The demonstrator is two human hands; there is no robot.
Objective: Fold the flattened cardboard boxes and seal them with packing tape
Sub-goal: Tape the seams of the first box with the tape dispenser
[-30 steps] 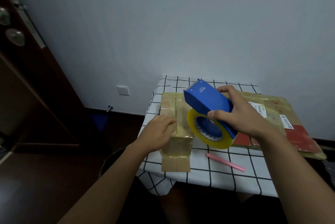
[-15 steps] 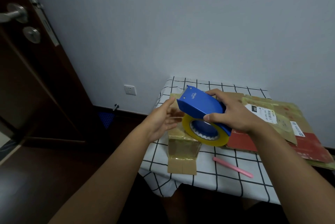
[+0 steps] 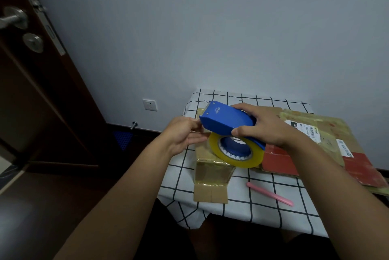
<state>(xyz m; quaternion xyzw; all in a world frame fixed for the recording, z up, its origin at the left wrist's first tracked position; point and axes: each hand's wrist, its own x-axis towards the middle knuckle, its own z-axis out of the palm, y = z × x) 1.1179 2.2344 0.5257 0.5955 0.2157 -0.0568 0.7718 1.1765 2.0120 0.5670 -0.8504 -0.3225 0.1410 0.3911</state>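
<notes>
Right hand (image 3: 267, 128) holds the dispenser (image 3: 227, 121) at centre frame; left hand (image 3: 183, 133) pinches at its left tip, box (image 3: 212, 167) just below

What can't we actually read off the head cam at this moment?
- Tape end: whether the left hand pinches it is unclear; its fingertips sit at the front of the blue dispenser.
- Small box: top seam covered by the tape roll and dispenser.
- Flattened cardboard: near part hidden by the right hand and forearm.
- Shipping labels: print too small.
</notes>
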